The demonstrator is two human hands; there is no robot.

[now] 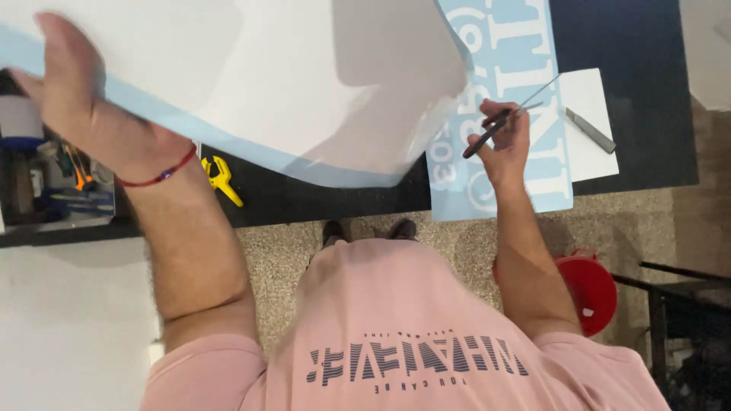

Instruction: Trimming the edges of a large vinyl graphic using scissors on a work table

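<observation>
Your left hand [72,91] sits at the upper left of the frame, under the edge of a big sheet [289,84] that spans the top. Your right hand [506,141], right of centre, grips scissors [499,125] over a lettered strip [506,106] lying on the table [640,68]. Just right of the strip lies a knife [590,131] on a card [598,144]. A clamp [221,179] lies on the table below the sheet. A bucket [590,289] stands on the floor at lower right.
</observation>
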